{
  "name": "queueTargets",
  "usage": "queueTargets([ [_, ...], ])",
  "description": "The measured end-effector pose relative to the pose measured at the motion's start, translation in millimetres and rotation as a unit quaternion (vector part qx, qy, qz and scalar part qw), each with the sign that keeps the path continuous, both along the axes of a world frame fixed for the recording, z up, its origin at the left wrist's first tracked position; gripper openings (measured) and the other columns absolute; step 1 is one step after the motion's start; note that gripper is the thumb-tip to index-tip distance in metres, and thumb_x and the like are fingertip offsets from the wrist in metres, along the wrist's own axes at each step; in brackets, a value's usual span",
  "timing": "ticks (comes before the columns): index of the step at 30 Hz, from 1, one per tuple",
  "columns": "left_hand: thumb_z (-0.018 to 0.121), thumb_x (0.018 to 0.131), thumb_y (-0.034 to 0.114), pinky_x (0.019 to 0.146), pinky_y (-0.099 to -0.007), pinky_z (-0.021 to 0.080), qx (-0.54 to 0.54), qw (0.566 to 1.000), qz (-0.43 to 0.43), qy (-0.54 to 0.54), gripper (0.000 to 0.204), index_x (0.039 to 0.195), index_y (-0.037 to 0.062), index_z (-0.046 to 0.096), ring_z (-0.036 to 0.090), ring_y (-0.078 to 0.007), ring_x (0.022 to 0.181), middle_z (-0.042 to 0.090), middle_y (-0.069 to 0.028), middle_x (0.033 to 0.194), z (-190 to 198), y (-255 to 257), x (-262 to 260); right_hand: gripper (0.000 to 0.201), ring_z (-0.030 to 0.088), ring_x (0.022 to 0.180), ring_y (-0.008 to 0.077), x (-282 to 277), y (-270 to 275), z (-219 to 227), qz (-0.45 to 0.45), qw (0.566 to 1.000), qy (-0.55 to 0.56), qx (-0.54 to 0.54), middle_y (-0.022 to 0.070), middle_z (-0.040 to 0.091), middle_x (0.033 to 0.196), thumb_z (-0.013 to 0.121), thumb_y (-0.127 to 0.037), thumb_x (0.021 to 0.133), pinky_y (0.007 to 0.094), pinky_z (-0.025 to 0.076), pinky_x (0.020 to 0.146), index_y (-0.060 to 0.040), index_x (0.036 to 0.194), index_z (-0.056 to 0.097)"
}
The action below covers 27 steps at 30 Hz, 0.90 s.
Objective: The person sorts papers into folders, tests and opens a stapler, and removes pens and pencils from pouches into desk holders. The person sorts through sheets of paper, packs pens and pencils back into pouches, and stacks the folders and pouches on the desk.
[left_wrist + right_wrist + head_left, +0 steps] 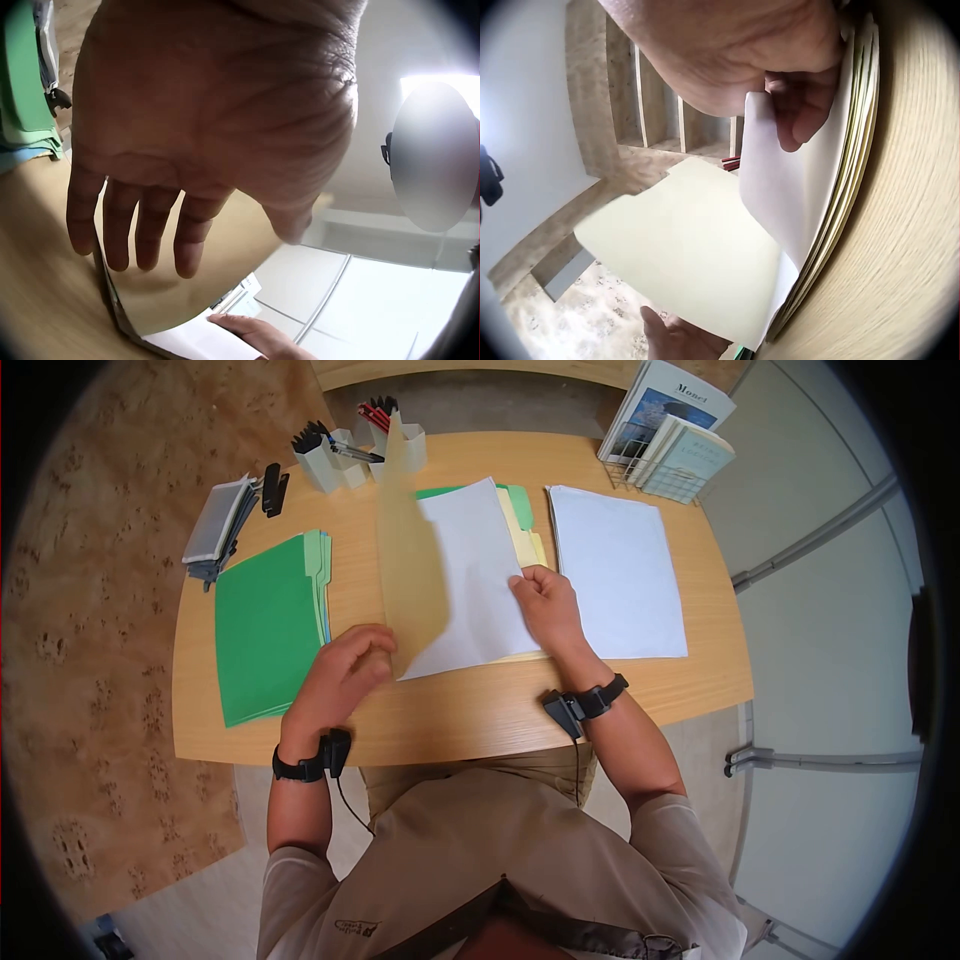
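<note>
A pale yellow file folder (412,575) lies in the middle of the desk with its front cover raised. Inside it is white paper (470,560). My right hand (550,608) pinches the paper's right edge, which curls up between thumb and fingers in the right wrist view. By the lower left of the raised cover is my left hand (345,668). Its fingers extend fairly straight against the cover in the left wrist view. Beneath the open folder, more yellow folders (840,195) are stacked, with a green folder tab (520,505) showing at the back.
Green folders (265,630) are piled at the left, and a white paper stack (620,575) lies at the right. Along the back stand pen holders (318,468) and a wire rack (675,485) with books. A black stapler-like object (273,490) sits beside a grey stack (217,525).
</note>
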State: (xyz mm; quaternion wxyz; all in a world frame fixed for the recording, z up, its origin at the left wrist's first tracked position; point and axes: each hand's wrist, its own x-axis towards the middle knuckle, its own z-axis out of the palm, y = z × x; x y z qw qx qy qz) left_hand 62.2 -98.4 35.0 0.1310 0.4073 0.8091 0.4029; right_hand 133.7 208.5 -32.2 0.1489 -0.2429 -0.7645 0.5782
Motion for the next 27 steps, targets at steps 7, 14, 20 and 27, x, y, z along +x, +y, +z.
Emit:
queueTargets([
  [7, 0.073, 0.095, 0.021, 0.079, -0.0309, 0.053, -0.017, 0.984, 0.121, -0.132, 0.031, 0.115, -0.0007, 0.062, 0.065, -0.0174, 0.083, 0.069, -0.0107, 0.095, -25.6, 8.4, -9.3, 0.02, 0.062, 0.07, 0.0117, 0.4, 5.3, -13.5, 0.024, 0.999, 0.022, -0.021, 0.0071, 0.07, 0.075, 0.068, -0.017, 0.094, 0.03, 0.051, 0.066, 0.0021, 0.098, 0.071],
  [14, 0.072, 0.096, 0.012, 0.08, -0.0238, 0.052, 0.07, 0.969, 0.181, -0.154, 0.037, 0.127, -0.0022, 0.06, 0.062, -0.009, 0.088, 0.066, -0.0027, 0.095, -39.6, 21.1, -14.9, 0.023, 0.071, 0.085, 0.024, 5.1, 6.0, -5.5, 0.076, 0.987, 0.068, 0.125, 0.0145, 0.076, 0.098, 0.067, -0.014, 0.094, 0.0335, 0.055, 0.075, 0.0016, 0.111, 0.07],
  [20, 0.072, 0.094, 0.011, 0.07, -0.0221, 0.049, 0.093, 0.93, 0.186, -0.303, 0.038, 0.128, -0.0035, 0.061, 0.057, -0.0067, 0.074, 0.063, 0.0018, 0.082, -28.7, 30.2, -20.2, 0.025, 0.072, 0.093, 0.0362, 2.2, 8.4, -16.7, 0.08, 0.969, 0.091, 0.215, 0.0214, 0.074, 0.103, 0.066, -0.016, 0.093, 0.0381, 0.056, 0.079, 0.0007, 0.111, 0.069],
  [27, 0.079, 0.086, 0.014, 0.067, -0.0345, 0.051, -0.038, 0.978, 0.192, 0.075, 0.05, 0.13, -0.001, 0.059, 0.061, -0.0209, 0.07, 0.063, -0.0087, 0.08, -38.4, 41.8, -10.5, 0.024, 0.07, 0.089, 0.0379, 4.6, 8.8, -8.5, 0.096, 0.986, 0.067, 0.115, 0.0186, 0.074, 0.099, 0.07, -0.018, 0.089, 0.0371, 0.056, 0.078, -0.0019, 0.107, 0.071],
])
